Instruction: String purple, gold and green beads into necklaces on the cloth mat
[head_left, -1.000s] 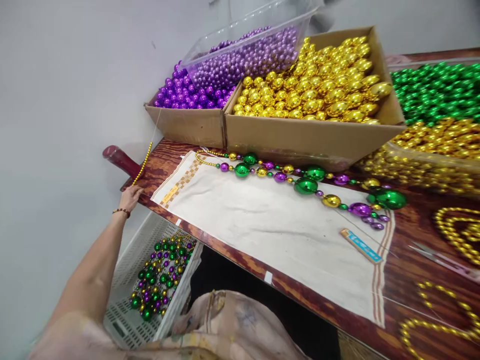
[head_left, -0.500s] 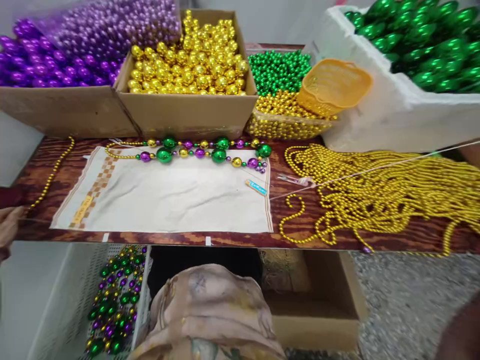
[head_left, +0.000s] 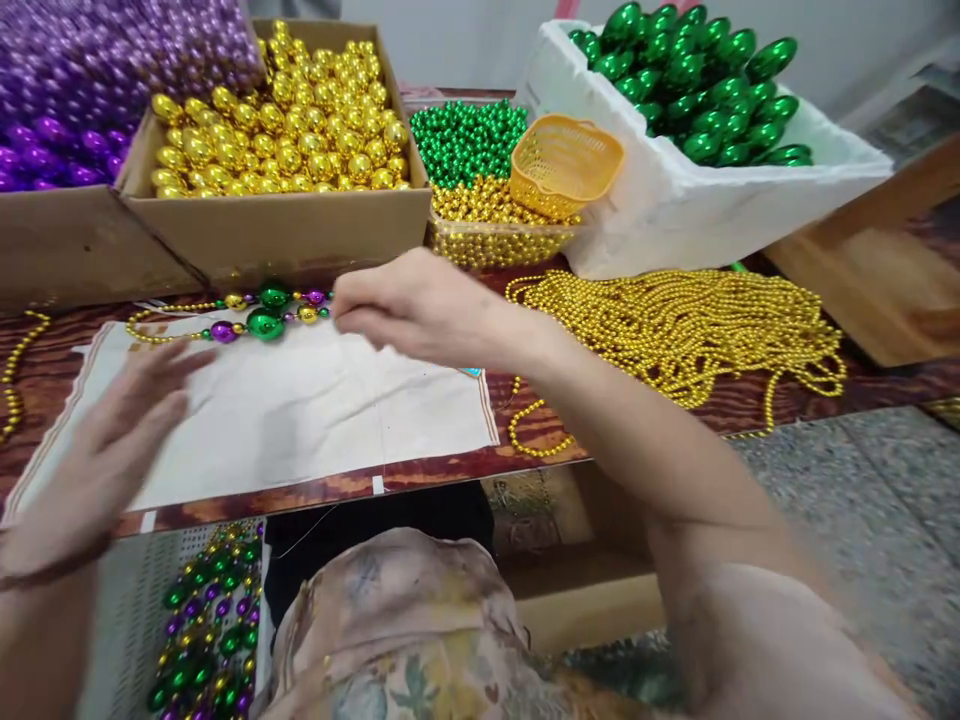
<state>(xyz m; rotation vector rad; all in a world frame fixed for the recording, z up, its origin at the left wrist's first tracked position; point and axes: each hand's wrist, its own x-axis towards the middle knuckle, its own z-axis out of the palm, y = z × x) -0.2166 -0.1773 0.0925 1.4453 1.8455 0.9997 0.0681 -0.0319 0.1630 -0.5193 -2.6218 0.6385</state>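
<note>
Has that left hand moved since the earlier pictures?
Yes, rightward. The left hand was beyond the left end of the white cloth; now it is over the cloth's left part.

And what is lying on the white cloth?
Part of a bead strand along the far edge of the cloth, and a bit of blue label. What lies behind the right hand and forearm, or behind the left hand, cannot be seen.

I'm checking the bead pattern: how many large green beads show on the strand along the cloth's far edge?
2: one large green bead in the near row of the strand, another just behind in the far row. More may be hidden behind the right hand.
</note>
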